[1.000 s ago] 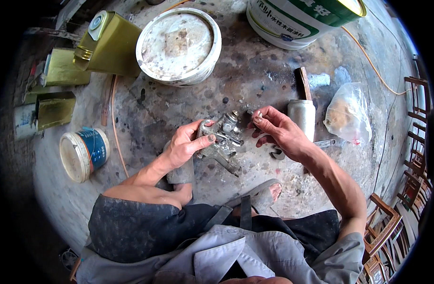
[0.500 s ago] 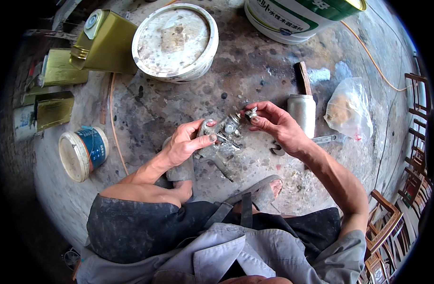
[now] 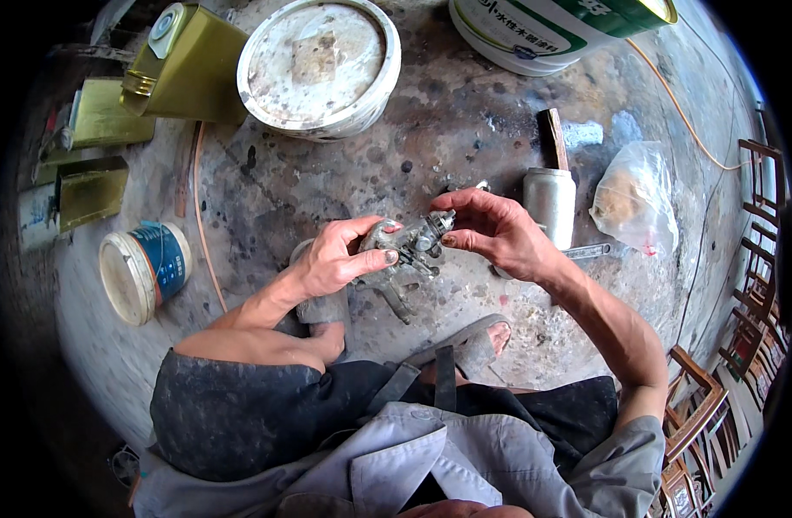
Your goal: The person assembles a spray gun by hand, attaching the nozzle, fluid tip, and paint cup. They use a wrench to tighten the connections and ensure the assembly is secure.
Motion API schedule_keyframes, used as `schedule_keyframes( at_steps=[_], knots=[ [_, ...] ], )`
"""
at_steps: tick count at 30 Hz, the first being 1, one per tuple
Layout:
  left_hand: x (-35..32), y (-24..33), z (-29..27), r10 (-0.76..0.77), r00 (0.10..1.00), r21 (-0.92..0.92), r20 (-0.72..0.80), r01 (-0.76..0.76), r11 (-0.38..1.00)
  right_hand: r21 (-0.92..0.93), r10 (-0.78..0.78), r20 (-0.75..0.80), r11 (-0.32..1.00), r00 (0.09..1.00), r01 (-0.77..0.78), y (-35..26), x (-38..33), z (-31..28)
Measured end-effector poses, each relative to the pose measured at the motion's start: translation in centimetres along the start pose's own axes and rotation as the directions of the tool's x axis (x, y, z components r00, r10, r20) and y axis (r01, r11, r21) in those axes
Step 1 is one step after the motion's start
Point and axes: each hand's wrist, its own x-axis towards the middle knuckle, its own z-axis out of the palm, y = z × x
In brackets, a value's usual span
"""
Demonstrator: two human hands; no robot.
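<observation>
The left hand (image 3: 340, 259) grips a grimy metal spray gun body (image 3: 404, 255), fingers curled over its top and thumb pressed along its near side, so the tool is held above the stained concrete floor (image 3: 465, 112) in the middle of the scene. The right hand (image 3: 499, 233) comes in from the right, its thumb and fingertips pinched on the gun's far right end, on a small round fitting there; whether that fitting is loose or fixed cannot be told. Just right of the right hand a metal cup (image 3: 549, 203) stands on the floor, with a wooden-handled tool (image 3: 553, 138) lying beyond it and a clear plastic bag (image 3: 633, 203) farther right. At the far side sit a white lidded pail (image 3: 320, 65) and a larger white and green bucket (image 3: 542, 30). To the far left a yellow-green tin can (image 3: 189, 65) stands, and nearer on the left a blue-labelled tub (image 3: 145, 269) lies on its side. Wooden chairs (image 3: 741, 285) crowd the right edge.
</observation>
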Motion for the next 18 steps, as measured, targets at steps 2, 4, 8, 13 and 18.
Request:
schedule_keyframes(
  at_steps=[2,4,8,13,18],
  knots=[
    [-0.08,0.3,0.14,0.009,1.0,-0.008,-0.002,-0.009,1.0,-0.047,0.02,0.008,0.999,1.0,-0.02,-0.3,-0.05,-0.06],
    [-0.13,0.5,0.31,0.015,1.0,-0.009,-0.008,-0.015,1.0,-0.085,0.027,0.027,0.996,0.999,-0.025,-0.55,-0.1,-0.15],
    [-0.01,0.71,0.38,0.031,1.0,0.014,-0.004,-0.031,0.999,-0.07,-0.019,0.037,0.997,0.999,0.022,-0.03,-0.21,-0.27],
    [0.0,0.6,0.4,0.051,0.999,0.047,-0.004,-0.051,0.998,-0.102,-0.07,0.045,0.992,0.997,0.075,0.27,-0.2,-0.38],
    [-0.13,0.78,0.4,0.045,0.999,0.064,0.001,-0.045,0.997,-0.238,-0.067,0.053,0.968,0.996,0.078,-0.68,-0.45,-0.37]
  ],
)
